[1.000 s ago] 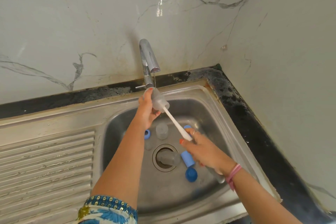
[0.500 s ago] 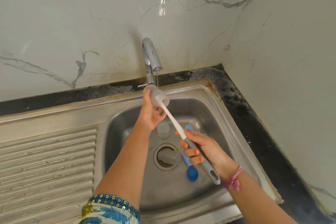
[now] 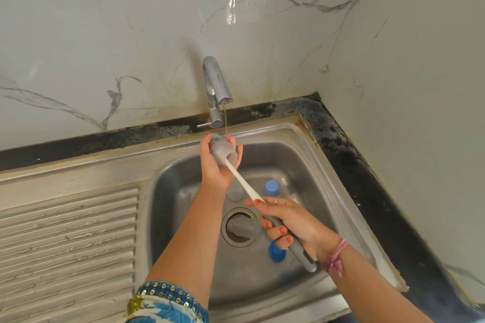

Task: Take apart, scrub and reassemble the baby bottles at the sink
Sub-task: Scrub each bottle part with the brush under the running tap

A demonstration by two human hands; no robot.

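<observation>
My left hand [image 3: 217, 165] grips a small clear baby bottle [image 3: 221, 149] under the thin stream from the tap [image 3: 216, 86]. My right hand [image 3: 288, 220] holds the grey handle of a bottle brush [image 3: 244, 181], whose white stem runs up into the bottle mouth; the brush head is inside the bottle. Down in the sink [image 3: 301, 155] lie a blue part [image 3: 271, 188] behind my right hand, a blue cap [image 3: 275, 253] below it, a clear part [image 3: 235, 193] and a grey piece [image 3: 241, 227] over the drain.
A ribbed steel draining board [image 3: 68, 238] lies left of the basin. A black counter edge [image 3: 367, 170] runs along the back and right, under marble-patterned walls. The tap lever [image 3: 203, 125] sticks out to the left.
My right hand has slid down the brush and turned so its fingertips now face up round the grey handle. The bottle stays under the tap, shifted slightly.
</observation>
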